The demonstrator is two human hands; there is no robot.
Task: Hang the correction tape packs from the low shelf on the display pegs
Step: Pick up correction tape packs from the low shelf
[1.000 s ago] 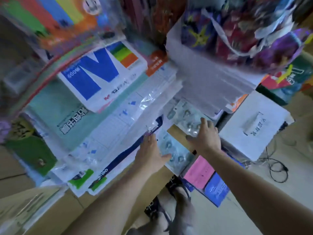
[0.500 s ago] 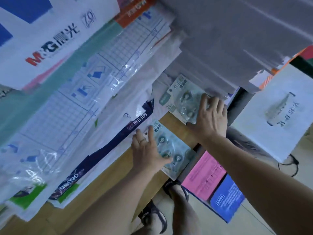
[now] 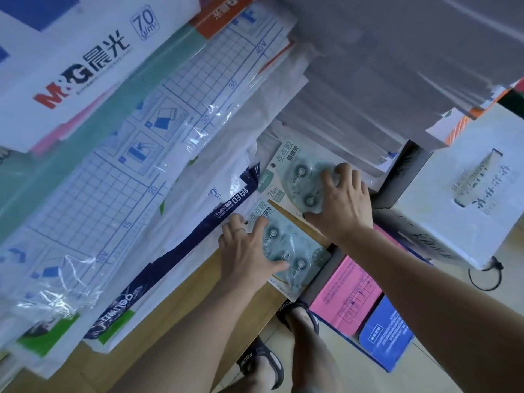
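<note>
Two pale green correction tape packs lie on the low wooden shelf [image 3: 181, 302]. The near pack [image 3: 304, 251] sits at the shelf's front edge. My left hand [image 3: 249, 251] rests on its left half, fingers spread and thumb across the blisters. The far pack [image 3: 292, 163] lies partly under a stack of white paper. My right hand [image 3: 340, 205] is on it, fingers curled over the blisters and thumb at the card's near edge. No display pegs are in view.
Wrapped paper reams and grid film packs [image 3: 147, 143] are piled on the shelf at the left. A white paper stack [image 3: 368, 89] overhangs the far pack. Pink [image 3: 346, 296] and blue [image 3: 385, 336] boxes and a white box [image 3: 465, 188] stand on the floor at the right, by my sandalled feet.
The view has moved in closer to the shelf. Both hands stay on the packs; the right hand's fingers have curled more over the far pack.
</note>
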